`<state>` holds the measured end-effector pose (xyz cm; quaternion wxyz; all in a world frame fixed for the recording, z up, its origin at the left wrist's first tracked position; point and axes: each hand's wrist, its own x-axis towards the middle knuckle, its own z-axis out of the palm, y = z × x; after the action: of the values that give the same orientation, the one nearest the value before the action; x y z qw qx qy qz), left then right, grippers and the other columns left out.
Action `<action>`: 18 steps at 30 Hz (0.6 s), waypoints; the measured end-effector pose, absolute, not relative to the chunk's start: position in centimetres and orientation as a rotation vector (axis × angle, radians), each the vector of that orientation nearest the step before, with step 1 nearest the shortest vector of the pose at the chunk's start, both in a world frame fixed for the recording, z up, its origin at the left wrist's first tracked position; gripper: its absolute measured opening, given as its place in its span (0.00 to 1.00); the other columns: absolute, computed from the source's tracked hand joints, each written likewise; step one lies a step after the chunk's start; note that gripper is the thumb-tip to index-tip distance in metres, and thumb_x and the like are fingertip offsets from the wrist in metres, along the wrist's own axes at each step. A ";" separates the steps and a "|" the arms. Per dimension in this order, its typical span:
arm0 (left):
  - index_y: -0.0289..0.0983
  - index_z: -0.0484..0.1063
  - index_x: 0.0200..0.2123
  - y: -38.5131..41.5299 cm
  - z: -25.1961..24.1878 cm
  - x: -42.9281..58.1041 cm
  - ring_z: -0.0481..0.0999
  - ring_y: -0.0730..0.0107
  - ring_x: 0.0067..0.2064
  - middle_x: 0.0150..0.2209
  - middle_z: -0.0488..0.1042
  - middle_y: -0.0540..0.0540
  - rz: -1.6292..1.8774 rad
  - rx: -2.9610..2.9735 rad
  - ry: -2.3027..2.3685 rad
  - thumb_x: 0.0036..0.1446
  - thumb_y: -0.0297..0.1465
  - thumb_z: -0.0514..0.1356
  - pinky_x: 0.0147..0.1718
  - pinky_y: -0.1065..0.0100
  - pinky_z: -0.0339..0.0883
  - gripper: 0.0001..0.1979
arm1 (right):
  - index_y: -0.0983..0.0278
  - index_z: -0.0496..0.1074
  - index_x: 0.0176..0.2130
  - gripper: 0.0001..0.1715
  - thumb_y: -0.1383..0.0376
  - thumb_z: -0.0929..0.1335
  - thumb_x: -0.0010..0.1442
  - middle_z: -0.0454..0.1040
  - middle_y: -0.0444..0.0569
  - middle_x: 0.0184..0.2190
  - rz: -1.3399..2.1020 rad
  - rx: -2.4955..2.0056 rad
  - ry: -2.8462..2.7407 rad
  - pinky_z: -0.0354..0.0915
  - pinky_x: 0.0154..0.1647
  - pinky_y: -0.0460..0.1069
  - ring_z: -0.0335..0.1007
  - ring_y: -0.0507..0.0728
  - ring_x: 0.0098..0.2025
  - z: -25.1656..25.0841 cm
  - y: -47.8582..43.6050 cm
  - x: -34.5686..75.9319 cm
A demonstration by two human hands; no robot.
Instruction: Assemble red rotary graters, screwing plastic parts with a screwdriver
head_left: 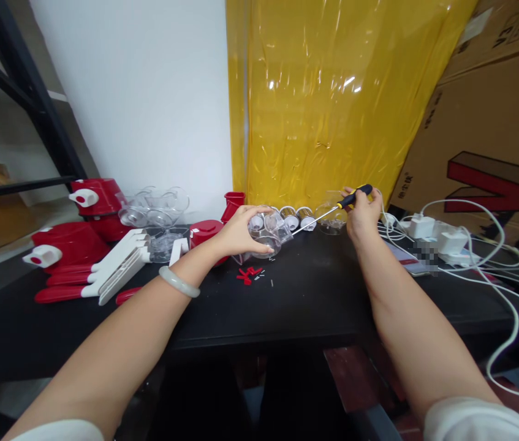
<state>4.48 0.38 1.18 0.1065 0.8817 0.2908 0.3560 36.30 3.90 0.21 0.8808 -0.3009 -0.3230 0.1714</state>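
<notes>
My left hand is wrapped round a clear plastic part with rounded cups, holding it just above the black table. In my right hand is a screwdriver with a black and yellow handle. Its long metal shaft slants down to the left, and the tip meets the right side of the clear part. Whether the tip sits in a screw is too small to see. Below the left hand lie small red pieces and several tiny screws or pins. Metal drums with white ends stand behind the clear part.
Red housings with white knobs, white and red handles and clear plastic parts fill the left side. White chargers and cables lie at the right beside a flat device. A wall and yellow sheeting rise behind the table.
</notes>
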 end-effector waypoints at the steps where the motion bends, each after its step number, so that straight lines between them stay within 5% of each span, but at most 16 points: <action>1: 0.45 0.64 0.57 0.4 1.1 4.6 0.61 0.53 0.61 0.58 0.64 0.43 1.056 2.594 0.854 0.34 0.40 0.73 0.62 0.50 0.56 0.43 | 0.56 0.54 0.47 0.22 0.58 0.66 0.56 0.76 0.40 0.32 0.360 -0.619 -0.675 0.68 0.28 0.45 0.76 0.51 0.33 0.4 3.8 36.3; 5: 0.45 0.64 0.57 0.4 0.3 5.2 0.61 0.53 0.61 0.58 0.62 0.43 1.069 2.611 0.810 0.34 0.39 0.73 0.63 0.50 0.55 0.44 | 0.56 0.55 0.46 0.16 0.56 0.62 0.60 0.75 0.41 0.32 0.339 -0.601 -0.685 0.68 0.27 0.45 0.76 0.51 0.31 0.9 3.5 36.6; 13: 0.47 0.59 0.61 0.2 -0.6 5.6 0.61 0.52 0.62 0.59 0.58 0.42 1.074 2.663 0.831 0.37 0.43 0.72 0.63 0.51 0.56 0.46 | 0.57 0.61 0.47 0.27 0.54 0.71 0.51 0.72 0.45 0.38 0.144 -0.630 -0.723 0.72 0.30 0.48 0.76 0.54 0.38 0.7 4.4 37.8; 18: 0.51 0.56 0.63 0.4 -1.0 5.5 0.61 0.47 0.62 0.62 0.53 0.42 0.996 2.689 0.957 0.39 0.49 0.69 0.60 0.47 0.60 0.48 | 0.55 0.55 0.52 0.22 0.56 0.64 0.60 0.74 0.43 0.35 0.249 -0.617 -0.692 0.72 0.30 0.49 0.76 0.53 0.34 0.8 4.5 37.7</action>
<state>5.54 0.44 -1.05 0.0591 0.8880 0.3160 0.3289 37.65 4.48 0.76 0.8871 -0.2966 -0.3327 0.1196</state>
